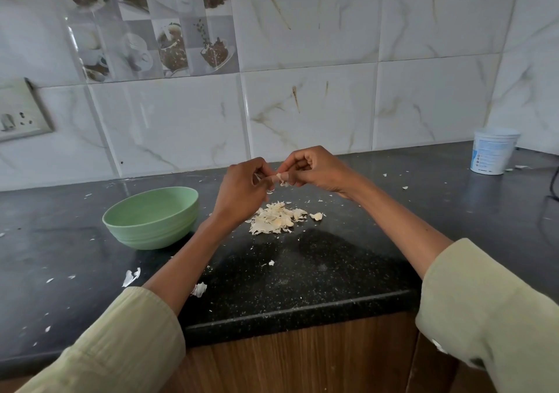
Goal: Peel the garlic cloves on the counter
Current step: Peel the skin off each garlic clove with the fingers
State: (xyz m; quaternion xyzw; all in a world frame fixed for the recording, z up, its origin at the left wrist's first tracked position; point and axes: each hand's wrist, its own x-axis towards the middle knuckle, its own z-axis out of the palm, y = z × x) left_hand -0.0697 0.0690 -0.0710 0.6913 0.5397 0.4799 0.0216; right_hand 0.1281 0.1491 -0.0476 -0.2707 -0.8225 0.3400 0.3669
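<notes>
Head view: both hands raised above dark worktop (317, 268), fingertips meeting around one garlic clove (280, 178). Left hand (242, 187) curls round clove to steady it; right hand (314, 169) pinches loose skin, likely to strip it off. Clove held directly over heap of peels (276, 222), so scraps probably drop onto one spot. Green bowl (151, 217) just beside left forearm, likely for peeled cloves; contents hidden. White tub (494, 150) well apart, far right.

Left hand (242, 190) and right hand (311, 169) raised, fingertips meeting (fingers curled, pinching).
</notes>
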